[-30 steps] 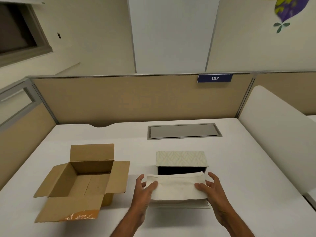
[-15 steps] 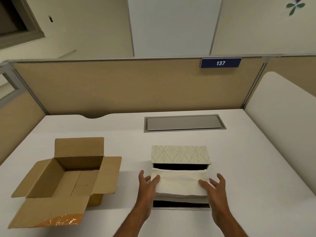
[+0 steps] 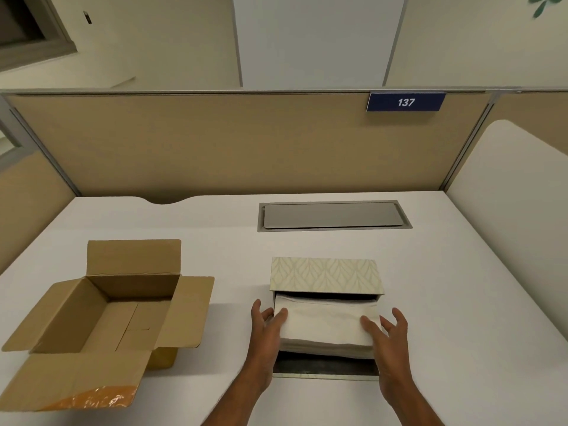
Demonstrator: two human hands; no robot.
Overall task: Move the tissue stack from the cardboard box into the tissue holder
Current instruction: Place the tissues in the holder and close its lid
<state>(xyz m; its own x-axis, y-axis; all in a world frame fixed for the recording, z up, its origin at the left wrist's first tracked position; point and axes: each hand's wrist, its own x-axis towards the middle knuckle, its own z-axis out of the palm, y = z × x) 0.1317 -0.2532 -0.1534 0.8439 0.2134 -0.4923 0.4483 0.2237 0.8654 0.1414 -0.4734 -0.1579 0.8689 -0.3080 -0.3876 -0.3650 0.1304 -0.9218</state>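
Two hands clamp the tissue stack (image 3: 325, 327) by its ends, left hand (image 3: 266, 333) and right hand (image 3: 388, 339) with fingers spread, thumbs on top. It sits half inside the holder (image 3: 325, 275), its near half over the dark floor. Pushed unevenly, the soft sheets may buckle against the holder's mouth. Beyond, left, the box (image 3: 101, 315) lies empty on the desk (image 3: 461, 302).

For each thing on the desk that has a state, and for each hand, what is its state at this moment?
cardboard box: flaps open, nothing visible inside.
tissue holder: open, patterned lid raised.
tissue stack: partly inside the holder, near edge sticking out.
left hand: gripping the stack's left end.
right hand: fingers spread, thumb on the stack's right end.
desk hatch: closed.
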